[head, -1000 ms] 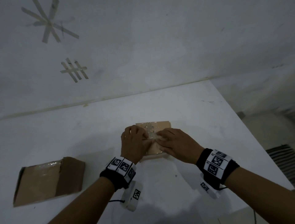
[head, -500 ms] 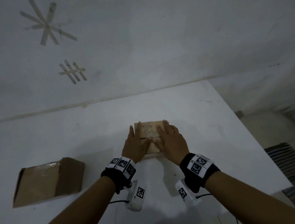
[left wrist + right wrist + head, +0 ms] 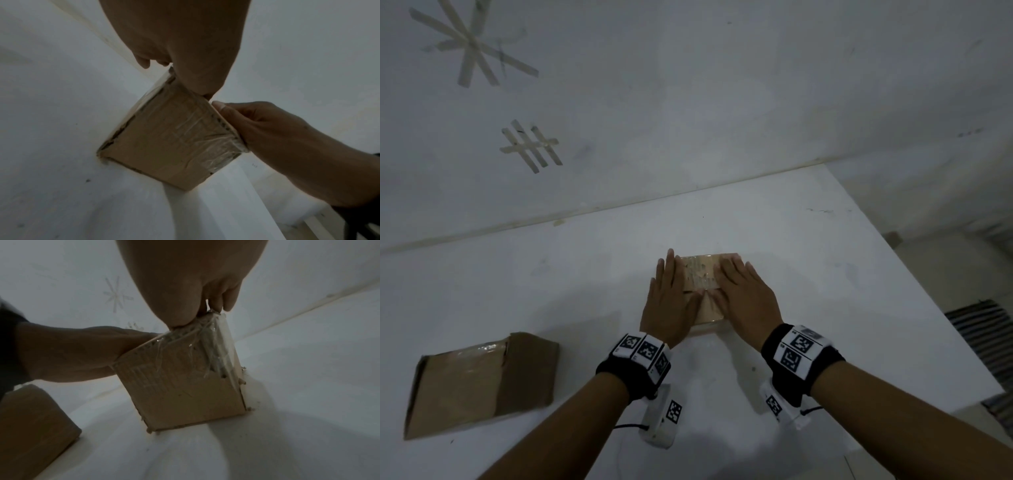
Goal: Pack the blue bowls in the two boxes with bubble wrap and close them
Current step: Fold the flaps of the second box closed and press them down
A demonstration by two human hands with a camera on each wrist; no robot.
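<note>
A small cardboard box (image 3: 702,279) with clear tape over its top stands in the middle of the white table. My left hand (image 3: 671,301) lies flat on the box's left top, fingers straight. My right hand (image 3: 744,296) lies flat on the right top, thumbs nearly meeting. The left wrist view shows the box's side (image 3: 164,142) under my palm, with the right hand (image 3: 267,129) on its far edge. In the right wrist view the taped box (image 3: 185,378) stands under my palm. A second cardboard box (image 3: 479,380) lies at the near left. No bowls or bubble wrap show.
The white table (image 3: 825,274) ends at a wall behind and at an edge on the right, with floor and a striped mat (image 3: 986,335) beyond. Tape marks (image 3: 530,145) stick on the wall. The second box (image 3: 30,426) lies close to my left arm.
Both hands went from curled fingers working at the box's top seam to lying flat with straight fingers on the flaps. My right arm swung in closer to the left.
</note>
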